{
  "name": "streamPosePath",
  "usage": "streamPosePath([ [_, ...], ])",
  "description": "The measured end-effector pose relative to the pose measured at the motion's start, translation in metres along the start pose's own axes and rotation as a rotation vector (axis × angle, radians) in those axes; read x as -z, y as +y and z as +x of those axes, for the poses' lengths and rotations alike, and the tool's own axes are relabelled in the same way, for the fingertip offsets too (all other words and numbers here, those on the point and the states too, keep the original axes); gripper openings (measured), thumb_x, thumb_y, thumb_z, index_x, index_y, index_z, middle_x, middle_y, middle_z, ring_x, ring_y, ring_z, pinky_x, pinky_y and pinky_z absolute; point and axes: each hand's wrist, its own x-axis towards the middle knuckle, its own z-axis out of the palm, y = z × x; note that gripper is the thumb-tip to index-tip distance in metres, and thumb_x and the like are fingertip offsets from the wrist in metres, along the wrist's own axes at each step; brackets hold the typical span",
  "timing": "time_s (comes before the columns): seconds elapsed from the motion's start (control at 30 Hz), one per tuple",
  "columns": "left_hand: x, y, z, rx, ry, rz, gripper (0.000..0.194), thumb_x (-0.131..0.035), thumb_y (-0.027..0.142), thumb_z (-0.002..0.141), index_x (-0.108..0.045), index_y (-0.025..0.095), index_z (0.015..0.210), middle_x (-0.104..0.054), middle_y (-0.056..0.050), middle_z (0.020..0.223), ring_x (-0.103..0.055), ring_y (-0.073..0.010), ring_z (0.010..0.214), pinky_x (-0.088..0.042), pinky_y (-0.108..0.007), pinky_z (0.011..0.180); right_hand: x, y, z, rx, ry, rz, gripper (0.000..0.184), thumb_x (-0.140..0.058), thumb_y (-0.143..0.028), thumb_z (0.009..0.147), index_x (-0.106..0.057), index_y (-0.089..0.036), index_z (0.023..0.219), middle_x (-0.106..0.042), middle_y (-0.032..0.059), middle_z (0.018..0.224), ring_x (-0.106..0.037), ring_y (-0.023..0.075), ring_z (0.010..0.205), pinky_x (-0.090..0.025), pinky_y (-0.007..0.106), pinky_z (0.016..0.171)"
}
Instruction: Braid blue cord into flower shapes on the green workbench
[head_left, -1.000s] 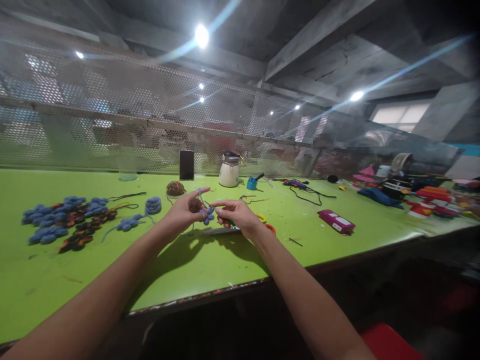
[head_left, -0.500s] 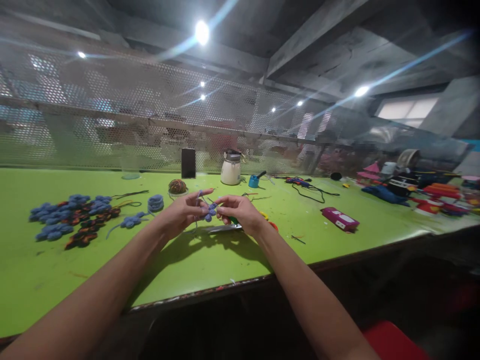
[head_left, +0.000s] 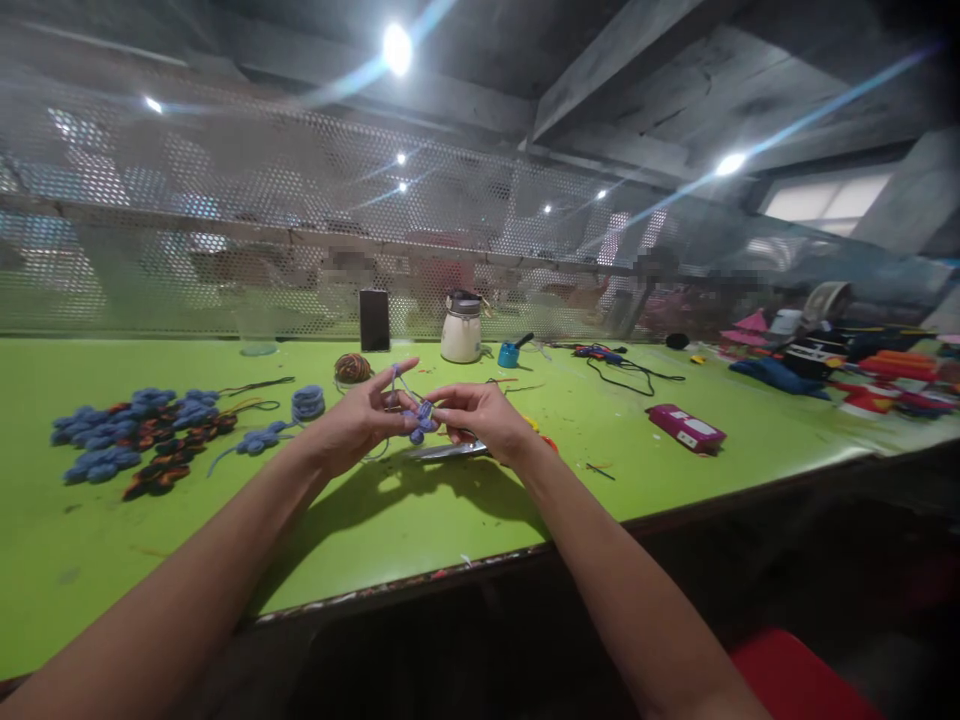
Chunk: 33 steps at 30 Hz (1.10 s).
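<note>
A small blue-purple crochet piece (head_left: pixel 421 424) is pinched in my left hand (head_left: pixel 361 420), above the table. Blue yarn (head_left: pixel 398 374) loops over the raised left index finger. My right hand (head_left: pixel 487 418) is closed at the right side of the piece, its fingertips meeting the stitches. It grips a crochet hook, mostly hidden by the fingers; a green handle showed there earlier. Beneath the hands lie scissors (head_left: pixel 445 453), blade to the left, with the handles partly covered by my right wrist.
Blue and dark-orange crochet flowers (head_left: pixel 161 435) lie at left, near a blue yarn coil (head_left: pixel 307 403). Behind stand a multicoloured yarn ball (head_left: pixel 352 368), a phone (head_left: pixel 374 321), a white jug (head_left: pixel 460 335) and a blue pot (head_left: pixel 509 354). A purple box (head_left: pixel 685 428) lies right.
My left index finger has lifted, drawing the yarn up from the piece. My right hand has turned slightly, and the green handle is no longer plain. The view has shifted a little.
</note>
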Motion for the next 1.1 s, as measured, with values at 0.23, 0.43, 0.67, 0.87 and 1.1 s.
streamPosePath([
  [0.23,0.0009,-0.0028,0.0017,-0.012,0.019,0.015,0.089,-0.071,0.0,0.061,-0.03,0.019,0.138,-0.063,0.0,0.073,-0.06,-0.0137,0.069,-0.044,-0.028,0.071,-0.0006,0.0016,0.0009,-0.009,-0.003,-0.009,0.027,-0.071,-0.022,0.067,-0.068,-0.014,0.093,-0.062,-0.0014,0.056,-0.049,0.0056,0.04,-0.029,0.017,0.037],
  [0.43,0.0027,-0.0042,0.0025,-0.013,0.031,0.046,0.087,-0.07,0.001,0.063,-0.029,0.017,0.139,-0.064,-0.001,0.074,-0.061,-0.0151,0.071,-0.044,-0.03,0.073,0.0025,0.0041,0.0009,-0.004,-0.035,0.026,0.031,-0.072,-0.025,0.067,-0.068,-0.015,0.096,-0.065,0.0005,0.063,-0.049,0.0054,0.042,-0.029,0.017,0.038],
  [0.67,-0.0002,-0.0026,0.0014,-0.044,0.048,0.075,0.087,-0.072,0.001,0.059,-0.035,0.018,0.136,-0.061,0.001,0.075,-0.058,-0.0121,0.069,-0.044,-0.027,0.069,0.0025,0.0063,0.0007,-0.057,-0.042,0.064,0.035,-0.074,-0.027,0.064,-0.068,-0.014,0.096,-0.066,0.0016,0.064,-0.049,0.0056,0.042,-0.031,0.017,0.038],
  [0.87,-0.0021,-0.0032,0.0018,-0.036,0.046,0.095,0.089,-0.071,0.002,0.061,-0.031,0.019,0.138,-0.063,0.0,0.074,-0.06,-0.0136,0.07,-0.043,-0.028,0.071,0.0008,0.0052,0.0006,-0.058,0.022,0.052,0.037,-0.074,-0.027,0.062,-0.069,-0.013,0.096,-0.064,0.0009,0.06,-0.048,0.0051,0.04,-0.029,0.017,0.038],
  [1.1,0.0024,-0.0062,0.0043,-0.022,0.085,0.108,0.088,-0.074,0.008,0.06,-0.033,0.015,0.137,-0.064,-0.001,0.073,-0.06,-0.0147,0.071,-0.043,-0.03,0.072,0.002,0.0045,0.0017,-0.047,0.076,0.049,0.035,-0.075,-0.027,0.06,-0.07,-0.014,0.093,-0.064,0.0007,0.059,-0.048,0.0055,0.04,-0.028,0.017,0.037],
])
